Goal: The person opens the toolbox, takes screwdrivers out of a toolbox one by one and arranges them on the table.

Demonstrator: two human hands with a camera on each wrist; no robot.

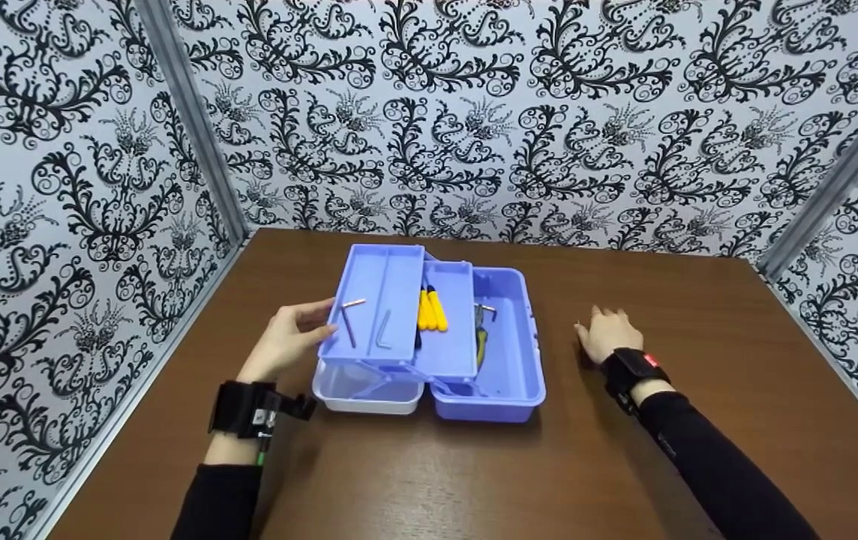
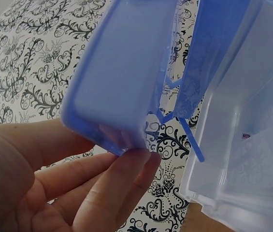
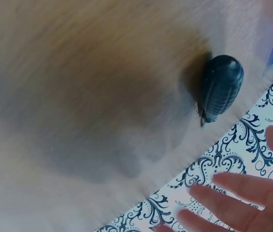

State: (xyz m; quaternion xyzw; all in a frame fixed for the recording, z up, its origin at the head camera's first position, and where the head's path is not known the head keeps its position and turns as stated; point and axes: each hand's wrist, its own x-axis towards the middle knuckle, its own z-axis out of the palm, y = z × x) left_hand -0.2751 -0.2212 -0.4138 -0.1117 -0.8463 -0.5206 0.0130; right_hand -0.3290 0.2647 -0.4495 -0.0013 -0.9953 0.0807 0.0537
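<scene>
My left hand (image 1: 290,339) pinches the left edge of the upper tray (image 1: 365,274) of an opened blue toolbox (image 1: 523,409), thumb on one side and fingers on the other. In that tray lie a grey hex key (image 1: 384,330) and a coppery L-shaped piece (image 1: 349,330). Several yellow-handled tools (image 1: 433,311) rest in the lower tray. Off the toolbox's right side, my right hand (image 1: 610,331) is held low over the table with its fingers extended. Close to those fingers, the right wrist view has a black ribbed handle with a short tip (image 3: 222,87), hidden in the head view.
The toolbox's whitish lid (image 1: 369,405) lies folded out at left beneath the trays. Pliers (image 1: 481,341) and a small L-shaped piece (image 1: 490,309) sit in the deep compartment. Patterned walls (image 1: 474,150) stand behind and beside the brown table (image 1: 459,480).
</scene>
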